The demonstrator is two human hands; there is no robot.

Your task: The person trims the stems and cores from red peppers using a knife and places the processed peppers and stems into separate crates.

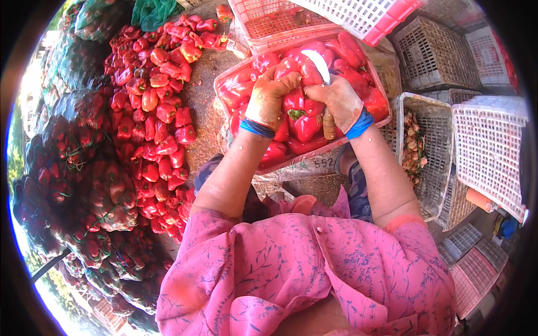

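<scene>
My right hand (339,102), in a pale stained glove with a blue band at the wrist, is closed round a curved knife (319,64). Its pale blade points up and away, and its wooden handle (329,124) sticks out below the palm. Facing it, my gloved left hand (268,102) has its fingers curled round a red bell pepper (287,67), partly hidden by the hand. Both hands are over a pink crate (305,156) full of red bell peppers. One pepper with a green stem end (296,114) lies between my wrists.
Loose red peppers (150,101) spread in a long heap on the floor to the left. Beyond them rise stacked net sacks of peppers (106,190). On the right, a white crate (400,120) holds pepper scraps (413,145), among more stacked crates (487,145). Another pink crate (244,25) stands behind.
</scene>
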